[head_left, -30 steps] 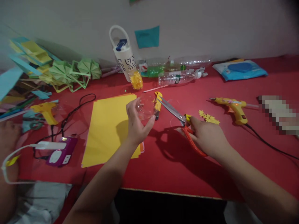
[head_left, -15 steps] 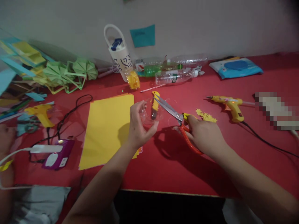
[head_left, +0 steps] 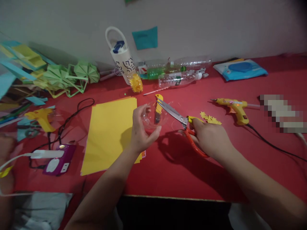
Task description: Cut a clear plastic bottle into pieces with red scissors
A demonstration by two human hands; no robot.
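My left hand (head_left: 143,131) is curled round a clear plastic piece (head_left: 150,118), rounded like a cut part of a bottle. Through and behind the plastic shows a yellow and black utility knife (head_left: 158,108). In my right hand (head_left: 208,137) are red-handled scissors (head_left: 173,111), their blades pointing up and left to the rim of the plastic. Whether the blades touch the plastic I cannot tell. Small yellow paper stars (head_left: 211,118) lie just beyond my right hand. Beside my left forearm is a stack of yellow paper (head_left: 110,131).
A yellow glue gun (head_left: 233,108) lies right, its cord trailing; another glue gun (head_left: 43,118) is left near a purple power strip (head_left: 59,159). Plastic bottles (head_left: 178,79), a white tumbler (head_left: 123,60) and a wipes pack (head_left: 241,69) line the wall. Another person's arm (head_left: 6,153) is far left.
The whole view has shifted very slightly. Both hands, the plastic piece and the scissors hold nearly the same pose as before.
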